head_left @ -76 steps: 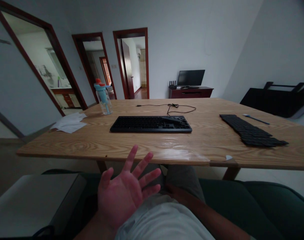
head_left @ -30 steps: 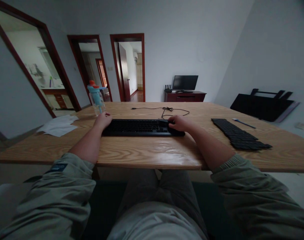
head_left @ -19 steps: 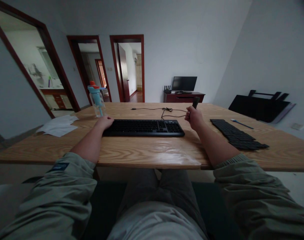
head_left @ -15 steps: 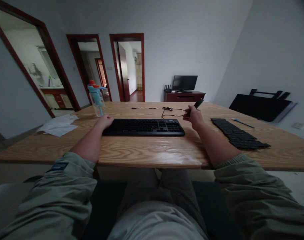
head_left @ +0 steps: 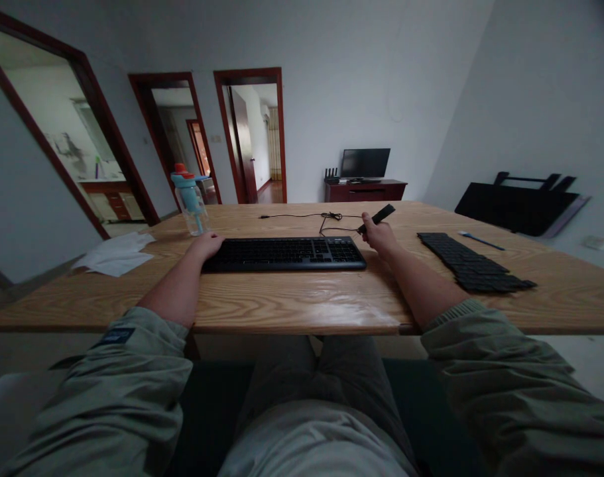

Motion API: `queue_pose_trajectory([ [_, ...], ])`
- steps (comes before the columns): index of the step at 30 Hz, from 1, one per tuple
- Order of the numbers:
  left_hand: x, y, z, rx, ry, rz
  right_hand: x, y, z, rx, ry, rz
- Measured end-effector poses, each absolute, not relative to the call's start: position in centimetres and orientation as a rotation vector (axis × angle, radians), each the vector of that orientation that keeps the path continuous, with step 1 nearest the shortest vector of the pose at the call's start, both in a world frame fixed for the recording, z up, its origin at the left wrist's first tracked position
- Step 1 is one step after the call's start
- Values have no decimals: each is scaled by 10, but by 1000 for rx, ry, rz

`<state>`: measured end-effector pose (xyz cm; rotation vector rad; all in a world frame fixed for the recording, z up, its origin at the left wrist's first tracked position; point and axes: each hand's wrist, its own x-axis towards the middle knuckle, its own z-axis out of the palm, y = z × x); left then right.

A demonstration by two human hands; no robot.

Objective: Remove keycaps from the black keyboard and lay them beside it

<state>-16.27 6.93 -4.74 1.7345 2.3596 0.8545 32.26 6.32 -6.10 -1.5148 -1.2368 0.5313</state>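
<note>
A black keyboard (head_left: 286,255) lies flat on the wooden table in front of me. At its left end, my left hand (head_left: 207,246) is closed on the edge, thumb side toward the keys. My right hand (head_left: 378,236) is raised just beyond the keyboard's right end, its fingers wrapped round a short black bar-shaped tool (head_left: 382,214). That tool slants up to the right; its exact kind does not show. Behind the keyboard, its thin black cable (head_left: 331,216) lies bunched in a loose knot. To the right, flat black pieces that look like keycaps (head_left: 468,263) lie in close rows.
A blue-handled brush (head_left: 482,240) lies beyond the black pieces. On the left are white tissues (head_left: 117,254) and a clear bottle with an orange and blue lid (head_left: 189,202). The wooden table's front edge (head_left: 302,329) runs before my lap.
My right hand has shifted slightly left, toward the keyboard's end, and the black tool leans lower. My left hand stays at the keyboard's left end.
</note>
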Motion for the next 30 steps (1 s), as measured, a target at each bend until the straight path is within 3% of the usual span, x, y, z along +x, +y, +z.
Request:
queue_pose_trajectory([
  [30, -167, 75, -51, 1720, 2333, 854, 319, 60, -58, -1543, -1164, 741],
])
